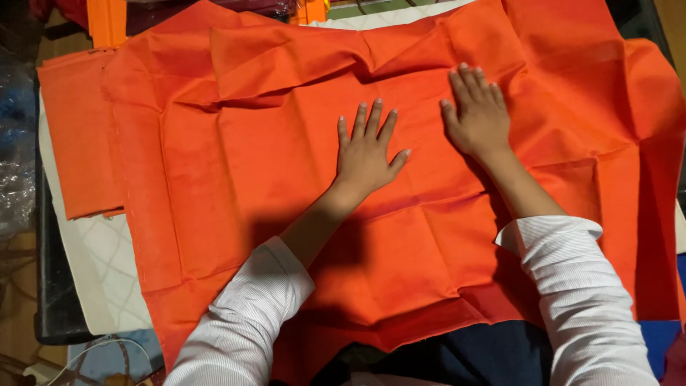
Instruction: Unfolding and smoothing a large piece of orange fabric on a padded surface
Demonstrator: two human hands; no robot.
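While both palms press down flat, the orange cloth (286, 214) lies spread across most of the work surface, creased and folded over along its top edge. Left hand (366, 154) has its fingers fanned out, nothing gripped, just resting on the middle of the fabric. Right hand (477, 118) sits just beside it, a bit higher up, fingers together and also flat, holding nothing. White striped sleeves (579, 286) are pushed up the forearms. A pale quilted pad (100, 264) peeks out under the cloth at the left, with crinkly clear plastic (16, 143) at the far left edge.
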